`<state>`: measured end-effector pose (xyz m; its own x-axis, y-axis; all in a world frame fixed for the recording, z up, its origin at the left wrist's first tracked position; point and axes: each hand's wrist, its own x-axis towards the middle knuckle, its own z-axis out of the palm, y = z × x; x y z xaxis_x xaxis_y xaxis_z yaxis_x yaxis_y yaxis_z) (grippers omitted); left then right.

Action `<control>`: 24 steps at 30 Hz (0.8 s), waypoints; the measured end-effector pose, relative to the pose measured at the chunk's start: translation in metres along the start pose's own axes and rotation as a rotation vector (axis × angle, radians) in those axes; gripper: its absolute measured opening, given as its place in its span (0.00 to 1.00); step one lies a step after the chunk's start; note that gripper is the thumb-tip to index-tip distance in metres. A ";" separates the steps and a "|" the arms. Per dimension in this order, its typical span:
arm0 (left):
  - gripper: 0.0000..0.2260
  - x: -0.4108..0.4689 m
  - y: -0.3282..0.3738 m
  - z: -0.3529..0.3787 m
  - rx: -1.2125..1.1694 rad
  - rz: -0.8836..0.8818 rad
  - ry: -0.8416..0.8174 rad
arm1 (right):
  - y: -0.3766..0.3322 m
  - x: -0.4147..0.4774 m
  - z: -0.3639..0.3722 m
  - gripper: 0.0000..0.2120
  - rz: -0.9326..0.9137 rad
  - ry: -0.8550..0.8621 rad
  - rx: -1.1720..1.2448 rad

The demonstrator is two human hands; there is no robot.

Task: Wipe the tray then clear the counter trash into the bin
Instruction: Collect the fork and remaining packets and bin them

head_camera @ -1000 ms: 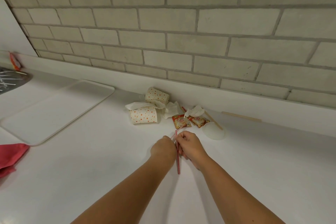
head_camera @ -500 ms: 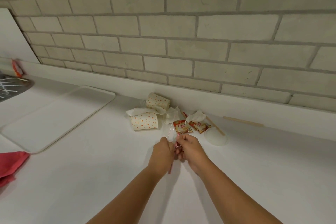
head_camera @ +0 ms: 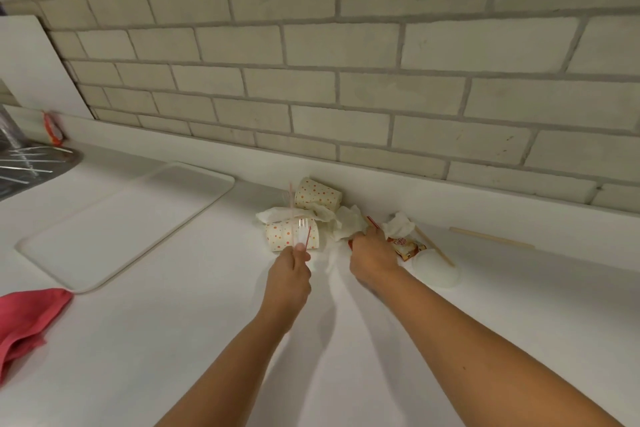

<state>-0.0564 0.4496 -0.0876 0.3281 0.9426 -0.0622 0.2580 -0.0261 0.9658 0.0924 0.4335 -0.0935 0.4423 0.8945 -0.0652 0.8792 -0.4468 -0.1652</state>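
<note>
Hands parted, left grip point(head_camera: 289, 270) clamped on straw point(head_camera: 291, 199), right grip point(head_camera: 372, 256) over sachets point(head_camera: 406, 248), closure unclear

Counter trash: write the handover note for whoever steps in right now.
Left hand: grips a straw and a plastic fork.
Right hand: down at the sauce packets beside the napkins; its fingers are hidden.
Tray lies to the left, with the pink cloth beside it; wiping cannot be confirmed.
To clear: two dotted cups, napkins, packets, white lid, wooden sticks.
Bin not in view.
</note>
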 end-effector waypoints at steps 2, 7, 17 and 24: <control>0.15 0.002 0.003 -0.008 -0.031 -0.003 0.010 | -0.003 0.001 -0.001 0.17 -0.050 -0.041 -0.095; 0.14 0.000 0.004 -0.023 -0.051 -0.058 -0.024 | -0.001 -0.002 0.002 0.05 -0.120 -0.057 -0.310; 0.13 -0.003 0.009 -0.049 -0.104 -0.080 -0.023 | -0.007 0.062 -0.050 0.07 0.070 0.065 0.574; 0.12 -0.009 0.003 -0.085 -0.077 -0.077 0.031 | -0.011 0.078 -0.008 0.11 -0.029 -0.236 0.178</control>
<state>-0.1359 0.4689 -0.0627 0.2816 0.9506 -0.1305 0.2101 0.0717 0.9751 0.1192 0.5081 -0.0888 0.3458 0.8952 -0.2811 0.8368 -0.4297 -0.3393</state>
